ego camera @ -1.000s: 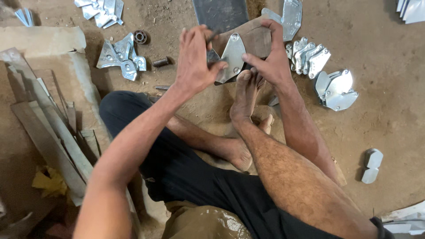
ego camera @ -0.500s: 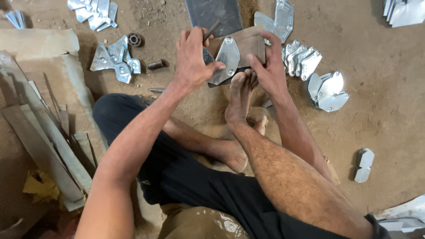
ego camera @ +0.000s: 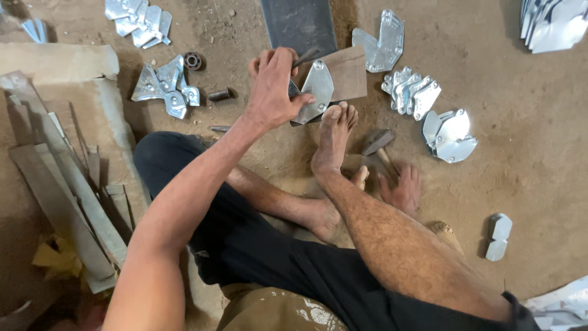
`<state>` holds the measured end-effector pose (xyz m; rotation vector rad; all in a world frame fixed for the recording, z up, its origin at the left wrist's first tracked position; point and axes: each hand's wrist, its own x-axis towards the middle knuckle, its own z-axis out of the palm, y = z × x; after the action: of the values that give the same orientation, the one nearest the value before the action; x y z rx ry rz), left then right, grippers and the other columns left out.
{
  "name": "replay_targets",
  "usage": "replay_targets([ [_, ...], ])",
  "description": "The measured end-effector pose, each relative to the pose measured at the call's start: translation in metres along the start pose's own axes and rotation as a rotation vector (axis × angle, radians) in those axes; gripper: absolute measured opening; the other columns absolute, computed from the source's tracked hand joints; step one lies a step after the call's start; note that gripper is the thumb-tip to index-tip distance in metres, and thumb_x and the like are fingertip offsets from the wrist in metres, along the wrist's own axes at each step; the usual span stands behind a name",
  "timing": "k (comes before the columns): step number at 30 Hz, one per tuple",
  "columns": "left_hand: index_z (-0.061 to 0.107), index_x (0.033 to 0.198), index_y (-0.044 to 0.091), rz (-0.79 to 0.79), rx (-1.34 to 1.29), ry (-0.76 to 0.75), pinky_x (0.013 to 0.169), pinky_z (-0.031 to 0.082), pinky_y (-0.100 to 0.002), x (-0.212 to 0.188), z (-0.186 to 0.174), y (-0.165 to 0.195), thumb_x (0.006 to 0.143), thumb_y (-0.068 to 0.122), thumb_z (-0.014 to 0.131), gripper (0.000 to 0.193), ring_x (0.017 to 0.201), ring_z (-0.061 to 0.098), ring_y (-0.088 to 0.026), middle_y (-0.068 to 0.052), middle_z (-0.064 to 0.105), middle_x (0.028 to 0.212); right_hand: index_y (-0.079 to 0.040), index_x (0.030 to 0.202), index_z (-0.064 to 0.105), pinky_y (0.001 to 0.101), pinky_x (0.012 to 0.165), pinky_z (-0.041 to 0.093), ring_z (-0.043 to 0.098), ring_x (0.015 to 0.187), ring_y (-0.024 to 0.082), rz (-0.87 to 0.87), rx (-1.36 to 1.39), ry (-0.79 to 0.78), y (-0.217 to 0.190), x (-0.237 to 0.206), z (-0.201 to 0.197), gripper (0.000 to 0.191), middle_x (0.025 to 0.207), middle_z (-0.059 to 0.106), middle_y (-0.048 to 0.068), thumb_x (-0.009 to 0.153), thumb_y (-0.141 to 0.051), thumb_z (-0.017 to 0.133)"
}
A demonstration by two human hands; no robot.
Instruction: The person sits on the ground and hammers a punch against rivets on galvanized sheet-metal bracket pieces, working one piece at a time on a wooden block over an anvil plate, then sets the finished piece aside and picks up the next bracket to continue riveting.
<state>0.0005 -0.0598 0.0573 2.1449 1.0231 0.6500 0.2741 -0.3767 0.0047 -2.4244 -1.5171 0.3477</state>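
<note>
Down on the dirt floor, my left hand [ego camera: 274, 92] pinches a thin dark metal punch [ego camera: 304, 59] and pins a shiny, roughly triangular sheet-metal plate [ego camera: 315, 91] onto a brown block [ego camera: 349, 70], the plate's long axis slanting from upper right down to my toes. My right hand [ego camera: 401, 187], blurred, closes on the handle of a dark-headed hammer [ego camera: 376, 141], lying just right of and below the plate. I see no packages or labels, only stacks of bright stamped plates [ego camera: 407, 92] nearby.
</note>
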Motion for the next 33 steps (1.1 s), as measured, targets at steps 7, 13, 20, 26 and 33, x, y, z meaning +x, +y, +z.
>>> replay_targets([
  [7, 0.047, 0.114, 0.007, -0.040, -0.140, 0.183, 0.091, 0.042, -0.047, 0.035, 0.010, -0.011, 0.099, 0.022, 0.079, 0.038, 0.098, 0.053, -0.022, -0.008, 0.053, 0.102, -0.007, 0.118, 0.064, 0.0506, 0.085, 0.048, 0.060, 0.098, 0.036, 0.032, -0.054, -0.017, 0.020, -0.013, -0.004, 0.036, 0.102, 0.065, 0.015, 0.087, -0.023, 0.076],
  [13, 0.046, 0.128, 0.009, -0.307, -1.080, 0.233, 0.086, 0.066, -0.033, 0.056, 0.025, 0.013, 0.103, -0.007, 0.044, 0.030, 0.090, 0.072, -0.017, -0.005, 0.064, 0.102, -0.005, 0.121, 0.062, 0.0480, 0.071, 0.050, 0.063, 0.081, 0.032, 0.062, 0.031, -0.116, 0.021, -0.005, -0.011, 0.037, 0.089, 0.066, 0.013, 0.092, -0.026, 0.071],
  [20, 0.061, 0.135, 0.004, -0.005, -0.893, 0.202, 0.098, 0.059, -0.029, 0.028, 0.036, 0.028, 0.105, -0.012, 0.049, 0.036, 0.105, 0.073, -0.013, -0.007, 0.076, 0.105, -0.005, 0.121, 0.063, 0.0419, 0.055, 0.046, 0.057, 0.063, 0.023, 0.408, 0.246, -0.417, -0.026, 0.024, -0.096, 0.035, 0.075, 0.062, 0.010, 0.099, -0.032, 0.066],
  [26, 0.067, 0.129, 0.001, 0.032, -0.713, 0.310, 0.093, 0.062, -0.028, 0.025, 0.050, 0.025, 0.103, -0.010, 0.054, 0.031, 0.104, 0.076, -0.014, -0.007, 0.079, 0.106, -0.007, 0.122, 0.058, 0.0356, 0.042, 0.042, 0.052, 0.053, 0.015, 0.328, 0.247, -0.489, -0.108, 0.064, -0.157, 0.037, 0.068, 0.058, 0.005, 0.100, -0.037, 0.056],
  [33, 0.065, 0.123, -0.005, 0.127, -0.570, 0.337, 0.088, 0.062, -0.032, 0.021, 0.052, 0.025, 0.099, -0.012, 0.055, 0.027, 0.100, 0.078, -0.024, -0.013, 0.075, 0.107, -0.007, 0.105, 0.057, 0.0360, 0.033, 0.039, 0.047, 0.046, 0.013, 0.009, 0.209, -0.307, -0.158, 0.121, -0.183, 0.037, 0.064, 0.056, 0.003, 0.109, -0.041, 0.044],
])
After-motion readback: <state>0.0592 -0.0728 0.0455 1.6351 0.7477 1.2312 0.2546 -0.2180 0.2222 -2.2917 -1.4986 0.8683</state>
